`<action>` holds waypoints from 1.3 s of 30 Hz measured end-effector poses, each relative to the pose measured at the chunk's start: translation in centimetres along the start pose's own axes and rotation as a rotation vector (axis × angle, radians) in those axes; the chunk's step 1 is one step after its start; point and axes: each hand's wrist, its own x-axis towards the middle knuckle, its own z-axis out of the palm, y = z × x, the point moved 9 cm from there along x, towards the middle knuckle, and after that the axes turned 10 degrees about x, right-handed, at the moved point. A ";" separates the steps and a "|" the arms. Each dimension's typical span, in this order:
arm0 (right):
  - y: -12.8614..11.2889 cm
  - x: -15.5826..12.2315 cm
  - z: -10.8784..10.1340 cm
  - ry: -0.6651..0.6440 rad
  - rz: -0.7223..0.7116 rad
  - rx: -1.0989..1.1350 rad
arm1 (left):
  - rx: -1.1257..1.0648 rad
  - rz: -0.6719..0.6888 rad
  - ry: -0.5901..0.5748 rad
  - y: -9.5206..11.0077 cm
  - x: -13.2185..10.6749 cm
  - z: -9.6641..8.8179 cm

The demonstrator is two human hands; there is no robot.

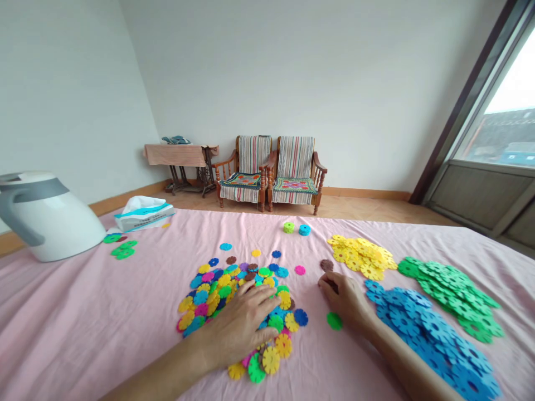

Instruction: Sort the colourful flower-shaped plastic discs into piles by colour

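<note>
My left hand (240, 326) lies flat, fingers spread, on a mixed pile of coloured snowflake discs (221, 295) on the pink cloth. My right hand (345, 301) rests on the cloth to the right of that pile, fingers curled over a dark brown disc, with another brown disc (326, 265) just beyond it and a green disc (334, 320) by the wrist. Sorted heaps lie to the right: yellow discs (361, 257), green discs (451, 289) and blue discs (430, 334).
A white kettle (42, 217) stands at the far left beside a tissue pack (144, 214) and a few green discs (121, 248). A green stack (288, 226) and a blue stack (305, 229) sit near the table's far edge. Two wooden chairs (270, 172) stand against the back wall.
</note>
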 end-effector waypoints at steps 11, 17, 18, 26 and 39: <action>-3.2 1.6 2.2 -0.016 -0.165 -0.082 | 0.024 0.018 0.083 0.1 -0.3 0.3; -3.0 4.0 3.5 -0.029 -0.080 -0.187 | 0.026 0.006 0.072 0.1 -0.8 -0.1; -2.9 4.1 3.6 -0.035 -0.070 -0.197 | 0.024 0.007 0.076 0.1 -0.8 -0.2; -1.6 4.5 3.2 -0.032 0.006 -0.156 | 0.018 0.019 0.108 0.2 -0.6 -0.2; 0.4 8.6 3.2 0.061 0.212 0.032 | 0.040 0.010 0.114 0.0 -0.8 -0.2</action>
